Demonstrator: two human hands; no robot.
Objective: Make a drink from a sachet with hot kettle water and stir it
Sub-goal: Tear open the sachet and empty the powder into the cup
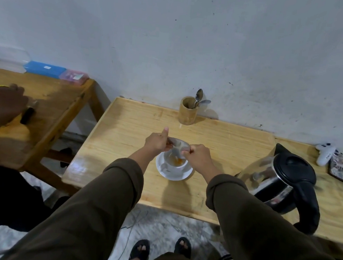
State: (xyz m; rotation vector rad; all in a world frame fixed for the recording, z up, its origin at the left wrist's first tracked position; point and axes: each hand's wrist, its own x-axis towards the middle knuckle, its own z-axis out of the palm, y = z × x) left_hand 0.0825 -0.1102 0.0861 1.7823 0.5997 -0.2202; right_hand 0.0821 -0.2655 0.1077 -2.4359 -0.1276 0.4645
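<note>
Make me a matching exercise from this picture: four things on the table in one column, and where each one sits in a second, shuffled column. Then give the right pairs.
Things:
1. sachet
2. kettle
3. spoons
4. cup

Places:
A. standing in the wooden holder by the wall
B. on the white saucer, orange powder inside
C. held between the left hand and right hand, above the cup
D. on the table at the person's right, black lid closed

Pairs: 1-C, 2-D, 3-A, 4-B
</note>
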